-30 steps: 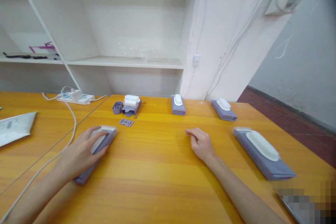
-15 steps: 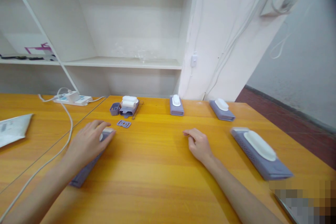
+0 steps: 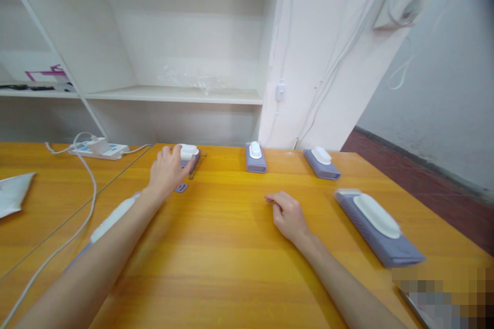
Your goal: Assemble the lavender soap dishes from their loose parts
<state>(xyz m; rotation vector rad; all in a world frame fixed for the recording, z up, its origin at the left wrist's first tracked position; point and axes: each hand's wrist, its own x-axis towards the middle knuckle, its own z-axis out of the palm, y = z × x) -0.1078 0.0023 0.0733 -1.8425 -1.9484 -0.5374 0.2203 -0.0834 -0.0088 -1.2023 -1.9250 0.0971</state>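
Note:
My left hand (image 3: pixel 166 168) reaches to the back left of the table, fingers and thumb apart. It is over the near side of a purple-grey case (image 3: pixel 195 160) topped with white rolls (image 3: pixel 188 151); contact is unclear. The small purple cup beside this case is hidden behind the hand. Just below the thumb lies a flat purple piece with slots (image 3: pixel 181 187), partly covered. Beneath my left forearm sits a long purple case with a white oval top (image 3: pixel 116 216). My right hand (image 3: pixel 287 216) rests on the wooden table (image 3: pixel 231 257), fingers loosely curled, nothing seen in them.
More purple cases with white tops stand at the back middle (image 3: pixel 256 158), back right (image 3: pixel 322 163) and right (image 3: pixel 380 226). A coil spring (image 3: pixel 197 166) lies near the rolls. At left are a power strip (image 3: pixel 101 149), a white cable (image 3: pixel 93 185) and a white packet (image 3: pixel 15 193).
My left hand has left the long purple case and moved forward to the case with white rolls. My right hand stays in place. The view has shifted slightly.

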